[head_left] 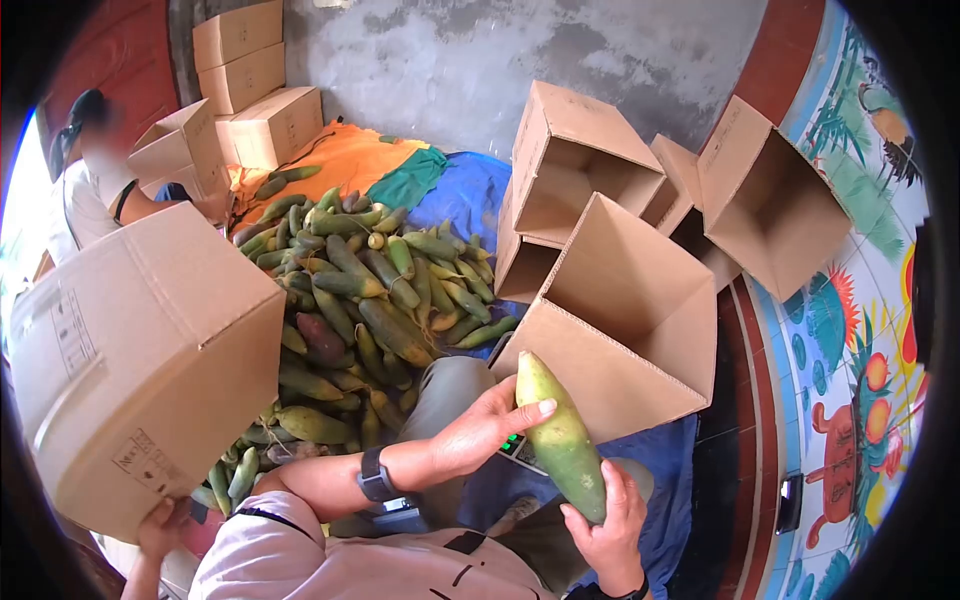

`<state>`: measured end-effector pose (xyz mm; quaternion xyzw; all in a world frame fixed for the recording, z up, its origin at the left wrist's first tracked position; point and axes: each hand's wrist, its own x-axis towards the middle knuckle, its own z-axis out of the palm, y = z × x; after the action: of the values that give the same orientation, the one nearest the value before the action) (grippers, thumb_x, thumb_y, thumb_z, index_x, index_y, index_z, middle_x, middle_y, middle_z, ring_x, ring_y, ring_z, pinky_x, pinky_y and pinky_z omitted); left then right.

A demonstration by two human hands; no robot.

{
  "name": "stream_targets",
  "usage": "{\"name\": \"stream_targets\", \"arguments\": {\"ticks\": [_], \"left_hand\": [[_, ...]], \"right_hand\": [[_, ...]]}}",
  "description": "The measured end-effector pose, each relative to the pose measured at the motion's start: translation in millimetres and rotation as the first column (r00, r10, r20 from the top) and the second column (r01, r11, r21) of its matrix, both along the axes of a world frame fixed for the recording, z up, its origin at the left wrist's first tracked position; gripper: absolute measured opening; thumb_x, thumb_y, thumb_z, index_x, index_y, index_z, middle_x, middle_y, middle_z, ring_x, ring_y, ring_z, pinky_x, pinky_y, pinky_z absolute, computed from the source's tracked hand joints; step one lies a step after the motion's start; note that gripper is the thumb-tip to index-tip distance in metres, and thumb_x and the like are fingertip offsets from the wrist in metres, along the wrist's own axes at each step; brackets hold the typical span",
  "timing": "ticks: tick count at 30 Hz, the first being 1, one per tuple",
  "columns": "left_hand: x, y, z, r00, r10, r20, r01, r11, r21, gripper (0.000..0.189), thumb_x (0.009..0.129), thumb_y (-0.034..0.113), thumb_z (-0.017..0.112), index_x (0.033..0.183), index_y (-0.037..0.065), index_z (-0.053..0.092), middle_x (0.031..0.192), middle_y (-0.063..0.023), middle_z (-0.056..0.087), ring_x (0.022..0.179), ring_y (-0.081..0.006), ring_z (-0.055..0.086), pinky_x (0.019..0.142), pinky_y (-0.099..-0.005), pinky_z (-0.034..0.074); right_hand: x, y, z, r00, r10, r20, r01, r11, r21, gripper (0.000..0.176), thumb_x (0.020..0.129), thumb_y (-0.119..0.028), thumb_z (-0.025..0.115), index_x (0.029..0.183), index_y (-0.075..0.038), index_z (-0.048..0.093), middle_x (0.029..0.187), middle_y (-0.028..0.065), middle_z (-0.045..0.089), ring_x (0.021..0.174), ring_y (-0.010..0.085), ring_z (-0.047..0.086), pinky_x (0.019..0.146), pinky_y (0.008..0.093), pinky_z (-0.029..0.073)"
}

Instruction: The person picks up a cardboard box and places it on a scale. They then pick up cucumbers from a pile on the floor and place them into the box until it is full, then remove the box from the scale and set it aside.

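Note:
I hold a large green radish point(563, 440) slantwise between both hands, in front of an open carton point(600, 370). Around its paler upper end my left hand point(487, 428) is closed, thumb across the skin. My right hand point(612, 522) grips the lower, darker end. Part of a scale with a lit green display point(513, 443) shows behind the radish, beside the carton. A big pile of green radishes point(345, 285) lies on the floor ahead and to the left.
A co-worker's hand point(163, 526) holds a large carton point(150, 350) at left. Another person point(90, 190) sits farther back. More open cartons point(585, 150) stand at right, stacked boxes point(240, 60) at the back wall. Blue sheeting point(465, 190) covers floor.

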<state>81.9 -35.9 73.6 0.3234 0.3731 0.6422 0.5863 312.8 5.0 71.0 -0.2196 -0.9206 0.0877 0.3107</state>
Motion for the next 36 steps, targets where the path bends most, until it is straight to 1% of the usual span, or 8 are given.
{"name": "stream_targets", "arguments": {"ticks": [6,9,12,14,20,23,29,36], "left_hand": [[2,4,-3,0.993,-0.114,-0.008,0.114,0.993,0.016,0.056,0.094,0.039,0.057,0.129,-0.002,0.042,0.115,-0.0106,0.057,0.107,-0.016,0.053,0.095,-0.0318,0.042],[-4,10,-18,0.976,-0.138,-0.168,0.146,0.988,0.038,0.057,0.096,0.041,0.051,0.13,-0.004,0.042,0.117,-0.0131,0.056,0.108,-0.0183,0.054,0.096,-0.0336,0.043],[-8,17,-42,0.945,0.002,-0.327,0.003,1.0,0.012,0.055,0.097,0.041,0.048,0.13,-0.004,0.042,0.119,-0.0148,0.055,0.11,-0.0207,0.054,0.096,-0.0348,0.043],[-15,18,-40,0.906,0.093,-0.414,-0.045,0.991,0.124,0.053,0.098,0.04,0.048,0.13,-0.002,0.043,0.12,-0.0156,0.054,0.111,-0.0222,0.054,0.097,-0.0349,0.042],[-27,28,-60,0.871,0.231,-0.434,-0.188,0.972,0.14,0.048,0.098,0.026,0.05,0.136,0.001,0.035,0.131,-0.0121,0.045,0.123,-0.0201,0.044,0.105,-0.0338,0.036],[-31,35,-60,0.759,0.375,-0.532,-0.324,0.927,0.191,0.051,0.098,0.024,0.05,0.139,0.0,0.03,0.135,-0.0131,0.039,0.123,-0.0213,0.044,0.103,-0.0356,0.038],[-37,64,-58,0.383,0.549,-0.743,-0.35,0.831,0.433,0.066,0.088,0.019,0.061,0.144,0.009,0.027,0.144,-0.0238,0.023,0.133,-0.04,0.03,0.105,-0.0449,0.033],[-36,91,-61,0.332,0.559,-0.76,-0.227,0.829,0.511,0.068,0.083,0.018,0.064,0.142,0.011,0.031,0.147,-0.024,0.024,0.132,-0.0427,0.032,0.106,-0.0464,0.033]], "right_hand": [[16,1,-5,0.992,-0.033,-0.124,0.021,0.995,-0.096,0.064,0.069,-0.007,0.072,0.127,0.002,0.045,0.11,0.0232,0.057,0.094,0.0376,0.058,0.082,0.0435,0.047],[21,5,-6,0.985,-0.049,-0.168,0.028,0.992,-0.125,0.06,0.073,-0.01,0.07,0.126,0.003,0.047,0.111,0.0226,0.056,0.097,0.0366,0.057,0.086,0.0428,0.045],[28,6,-9,0.975,-0.089,-0.206,0.053,0.983,-0.174,0.056,0.076,-0.015,0.068,0.125,0.005,0.048,0.113,0.0205,0.055,0.1,0.0328,0.056,0.09,0.0402,0.044],[32,5,-6,0.952,-0.237,-0.194,0.175,0.941,-0.291,0.056,0.077,-0.016,0.068,0.125,0.006,0.048,0.114,0.0186,0.055,0.102,0.0291,0.055,0.091,0.0379,0.043],[41,18,-1,0.952,-0.2,-0.233,0.152,0.966,-0.207,0.056,0.078,-0.014,0.064,0.127,0.007,0.046,0.119,0.0175,0.052,0.107,0.0263,0.053,0.095,0.0359,0.04],[46,28,2,0.941,-0.23,-0.247,0.179,0.961,-0.212,0.059,0.08,-0.013,0.062,0.132,0.007,0.042,0.126,0.0158,0.049,0.114,0.0249,0.049,0.099,0.0353,0.038],[31,52,34,0.873,-0.362,-0.327,0.289,0.924,-0.251,0.055,0.079,-0.011,0.061,0.129,0.006,0.045,0.121,0.0158,0.052,0.109,0.0242,0.052,0.095,0.0349,0.041],[16,110,72,0.885,-0.405,-0.228,0.347,0.902,-0.258,0.042,0.082,-0.005,0.058,0.123,0.002,0.051,0.115,0.0138,0.056,0.104,0.0221,0.054,0.093,0.0329,0.042]]}}
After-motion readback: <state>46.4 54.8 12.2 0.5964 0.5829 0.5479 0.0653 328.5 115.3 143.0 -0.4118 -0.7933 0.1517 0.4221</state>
